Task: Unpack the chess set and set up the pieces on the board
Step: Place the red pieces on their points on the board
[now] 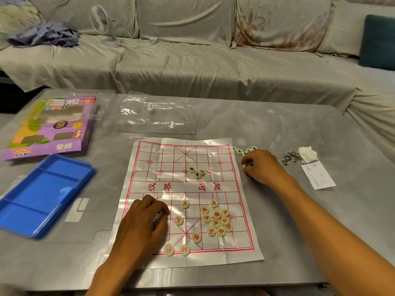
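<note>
1. Head view: the board [188, 201] is a thin glossy sheet, creased and lying flat on the grey surface [277, 129]. We judge it light and slippery, so it may slide or wrinkle if pushed.
2. The pieces are small round discs, pale with red or dark characters. A red cluster [217, 218] sits on the near right of the board, three dark discs [197, 172] lie near its middle, and a short row [243, 150] lies off the board's far right corner.
3. Our left hand [143, 218] rests on the board's near left, fingers curled; whether its grip holds a disc, we cannot tell.
4. Our right hand [263, 167] is beside the board's right edge, fingers curled on what looks like a disc.
5. We judge the discs hard, smooth and light, best pinched by the rim.
6. The blue tray [42, 195], box [49, 127] and bag [156, 116] lie aside.
</note>
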The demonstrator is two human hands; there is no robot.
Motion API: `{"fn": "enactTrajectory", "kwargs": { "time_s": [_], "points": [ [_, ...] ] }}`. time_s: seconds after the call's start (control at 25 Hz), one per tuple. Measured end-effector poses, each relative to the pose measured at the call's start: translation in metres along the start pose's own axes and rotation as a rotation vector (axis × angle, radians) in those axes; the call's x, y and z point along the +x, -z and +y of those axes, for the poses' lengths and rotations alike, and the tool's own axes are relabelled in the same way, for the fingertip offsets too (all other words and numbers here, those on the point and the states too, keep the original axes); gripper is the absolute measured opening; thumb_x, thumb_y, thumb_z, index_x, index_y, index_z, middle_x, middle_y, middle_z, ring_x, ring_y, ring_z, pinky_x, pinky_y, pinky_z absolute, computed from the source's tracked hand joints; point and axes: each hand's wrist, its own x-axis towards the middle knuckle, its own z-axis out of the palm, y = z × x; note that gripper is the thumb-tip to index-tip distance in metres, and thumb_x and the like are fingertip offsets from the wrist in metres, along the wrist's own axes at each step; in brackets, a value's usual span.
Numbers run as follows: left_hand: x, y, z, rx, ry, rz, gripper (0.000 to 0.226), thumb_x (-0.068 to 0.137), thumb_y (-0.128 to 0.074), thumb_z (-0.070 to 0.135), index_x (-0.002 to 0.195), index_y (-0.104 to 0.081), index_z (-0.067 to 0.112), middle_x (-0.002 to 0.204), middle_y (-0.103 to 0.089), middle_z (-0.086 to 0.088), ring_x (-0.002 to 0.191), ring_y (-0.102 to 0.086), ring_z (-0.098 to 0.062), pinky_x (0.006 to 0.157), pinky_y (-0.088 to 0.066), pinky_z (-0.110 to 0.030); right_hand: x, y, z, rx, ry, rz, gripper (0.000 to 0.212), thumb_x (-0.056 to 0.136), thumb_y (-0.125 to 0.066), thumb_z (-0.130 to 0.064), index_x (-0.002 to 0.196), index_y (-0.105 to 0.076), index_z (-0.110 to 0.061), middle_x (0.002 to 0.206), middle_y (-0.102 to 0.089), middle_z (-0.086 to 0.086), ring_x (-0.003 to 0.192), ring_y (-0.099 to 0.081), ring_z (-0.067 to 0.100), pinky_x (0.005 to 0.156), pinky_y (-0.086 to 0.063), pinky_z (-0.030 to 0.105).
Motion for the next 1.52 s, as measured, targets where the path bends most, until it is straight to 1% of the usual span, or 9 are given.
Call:
{"fn": "enactTrajectory", "kwargs": {
  "time_s": [0.24,0.36,0.48,0.64,0.84,1.0,1.28,1.36,1.52],
  "points": [
    [-0.001,0.001,0.000,-0.010,-0.012,0.012,0.025,0.084,-0.041,0.047,0.088,-0.062,0.033,0.094,-0.055,0.021,0.084,-0.052,-0.006,0.072,-0.031,-0.006,0.000,0.006,0.003,0.068,-0.117,-0.028,0.017,0.081,-0.068,-0.005,0.091,-0.073,-0.018,0.095,-0.070,0.003,0.081,-0.063,0.019,0.076,-0.054,0.030],
    [0.000,0.000,0.000,-0.007,-0.010,0.012,0.025,0.084,-0.042,0.047,0.087,-0.062,0.033,0.094,-0.057,0.019,0.083,-0.052,-0.006,0.072,-0.031,-0.006,-0.005,0.013,-0.008,0.273,-0.150,0.024,0.015,0.081,-0.070,-0.005,0.085,-0.071,-0.019,0.089,-0.069,-0.001,0.077,-0.063,0.015,0.072,-0.056,0.030],
    [0.003,0.000,0.000,-0.008,0.003,0.034,0.026,0.084,-0.044,0.046,0.088,-0.063,0.031,0.094,-0.058,0.018,0.082,-0.053,-0.008,0.071,-0.034,-0.010,-0.010,0.011,-0.052,0.463,0.022,0.018,0.013,0.084,-0.071,-0.011,0.093,-0.071,-0.020,0.093,-0.066,-0.007,0.082,-0.063,0.010,0.078,-0.056,0.027],
    [-0.001,0.003,0.002,-0.040,-0.005,0.014,0.025,0.083,-0.045,0.045,0.092,-0.064,0.031,0.098,-0.056,0.020,0.087,-0.053,-0.008,0.074,-0.035,-0.012,-0.014,-0.019,-0.085,0.308,0.215,-0.066,0.021,0.088,-0.066,-0.015,0.108,-0.071,-0.018,0.113,-0.066,-0.003,0.092,-0.059,0.009,0.080,-0.048,0.022],
    [0.001,0.001,0.000,-0.045,0.011,0.006,0.026,0.082,-0.044,0.046,0.091,-0.063,0.031,0.098,-0.057,0.019,0.086,-0.053,-0.009,0.076,-0.039,-0.017,-0.017,-0.014,-0.026,0.075,0.036,0.226,0.023,0.092,-0.057,-0.020,0.114,-0.066,-0.019,0.125,-0.057,0.000,0.106,-0.057,0.024,0.083,-0.048,0.032],
    [0.002,-0.003,-0.002,-0.045,0.018,0.008,0.023,0.083,-0.046,0.044,0.090,-0.064,0.031,0.096,-0.060,0.017,0.083,-0.053,-0.008,0.074,-0.037,-0.015,-0.014,-0.007,0.024,-0.114,-0.048,0.119,0.020,0.093,-0.055,-0.013,0.106,-0.070,-0.018,0.116,-0.058,0.006,0.096,-0.058,0.027,0.070,-0.043,0.029],
    [0.000,-0.001,-0.001,-0.043,0.037,0.018,0.021,0.083,-0.048,0.044,0.089,-0.064,0.031,0.096,-0.060,0.018,0.083,-0.053,-0.008,0.074,-0.037,-0.015,-0.023,-0.006,0.000,0.233,-0.026,0.254,0.008,0.083,-0.068,-0.010,0.081,-0.069,-0.018,0.089,-0.063,-0.003,0.077,-0.060,0.013,0.068,-0.050,0.022],
    [0.001,-0.001,0.001,-0.040,0.032,0.020,0.020,0.082,-0.048,0.042,0.088,-0.063,0.031,0.095,-0.060,0.017,0.082,-0.054,-0.008,0.073,-0.036,-0.014,-0.031,-0.014,-0.037,0.376,0.124,0.165,0.008,0.083,-0.070,-0.012,0.085,-0.068,-0.019,0.088,-0.059,-0.009,0.078,-0.058,0.006,0.071,-0.049,0.013],
    [0.000,0.000,0.000,-0.058,0.031,-0.009,0.023,0.083,-0.045,0.046,0.091,-0.063,0.032,0.098,-0.056,0.022,0.085,-0.054,-0.007,0.075,-0.035,-0.011,-0.026,-0.034,-0.067,0.393,0.273,0.060,0.013,0.087,-0.065,-0.018,0.099,-0.068,-0.021,0.105,-0.060,-0.008,0.092,-0.058,0.007,0.077,-0.048,0.017]
  ]
}}
